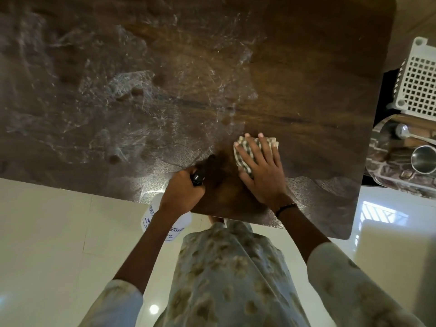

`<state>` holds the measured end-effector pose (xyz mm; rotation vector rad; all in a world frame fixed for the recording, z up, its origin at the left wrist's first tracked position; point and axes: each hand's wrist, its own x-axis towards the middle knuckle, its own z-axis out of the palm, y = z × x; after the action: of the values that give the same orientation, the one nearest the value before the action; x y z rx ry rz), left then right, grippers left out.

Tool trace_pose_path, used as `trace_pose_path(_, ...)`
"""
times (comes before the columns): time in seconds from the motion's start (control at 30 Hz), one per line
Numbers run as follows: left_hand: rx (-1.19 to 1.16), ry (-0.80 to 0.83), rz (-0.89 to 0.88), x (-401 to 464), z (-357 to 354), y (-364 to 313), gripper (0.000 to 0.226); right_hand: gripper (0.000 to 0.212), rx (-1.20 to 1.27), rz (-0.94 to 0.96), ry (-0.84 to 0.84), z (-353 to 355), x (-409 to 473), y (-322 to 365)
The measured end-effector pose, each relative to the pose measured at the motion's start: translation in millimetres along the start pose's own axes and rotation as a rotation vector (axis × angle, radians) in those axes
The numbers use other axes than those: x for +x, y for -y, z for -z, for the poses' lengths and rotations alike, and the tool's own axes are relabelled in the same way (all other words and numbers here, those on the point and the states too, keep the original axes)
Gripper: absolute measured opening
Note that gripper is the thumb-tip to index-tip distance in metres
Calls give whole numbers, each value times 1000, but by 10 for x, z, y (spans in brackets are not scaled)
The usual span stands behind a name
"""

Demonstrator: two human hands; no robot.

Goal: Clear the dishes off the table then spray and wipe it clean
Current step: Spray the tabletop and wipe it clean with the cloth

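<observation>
The dark wooden table fills the upper view, its left and middle covered with wet streaks and smears. My right hand lies flat with fingers spread on a folded checked cloth, pressing it onto the table near the front edge. My left hand grips the black neck of a white spray bottle, which hangs below the table's front edge. The bottle's body shows blue lettering beside my wrist.
To the right of the table stands a white perforated plastic basket. Below it a shiny steel tray holds a steel cup and a spoon. Glossy pale floor tiles lie below the table edge.
</observation>
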<state>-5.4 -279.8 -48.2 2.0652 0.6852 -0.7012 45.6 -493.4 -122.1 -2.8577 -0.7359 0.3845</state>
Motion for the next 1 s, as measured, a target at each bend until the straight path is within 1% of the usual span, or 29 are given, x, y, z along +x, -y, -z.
trace_pose_path(0.07,-31,-33,-8,-20,37,4,18,62,34,30,-19,2,246,222)
trace_pose_path(0.13,-58,-62,-16,-39,82,-20,26,61,55,128,-10,-70,377,476)
trace_pose_path(0.17,-63,-65,-18,-47,100,-37,24,59,53,188,1,-115,374,582)
trace_pose_path(0.27,-51,-50,-30,-62,131,-78,4,55,11,365,51,-179,117,632)
trace_pose_path(0.33,-40,-42,-40,-48,146,-78,4,60,-34,438,62,-137,-59,408)
trace_pose_path(0.4,-31,-41,-43,-25,159,-67,11,63,-63,418,54,-40,-114,136)
trace_pose_path(0.5,-26,-53,-38,-4,182,-81,11,63,-49,278,21,55,63,-47)
trace_pose_path(0.57,-44,-64,-31,10,195,-96,11,61,-2,169,-13,71,288,78)
trace_pose_path(0.63,-62,-78,-22,32,211,-97,11,61,47,104,-31,27,520,324)
trace_pose_path(0.7,-63,-88,-14,43,231,-107,12,60,58,152,-15,-49,668,600)
trace_pose_path(0.77,-49,-80,-24,42,236,-119,9,57,41,293,9,-127,648,757)
trace_pose_path(0.87,-34,-66,-36,38,254,-149,11,54,7,474,39,-139,384,588)
trace_pose_path(0.93,-41,-72,-26,71,264,-151,7,58,-19,503,25,-63,241,281)
trace_pose_path(1.0,-44,-78,-18,104,267,-170,11,63,-51,432,10,51,250,-8)
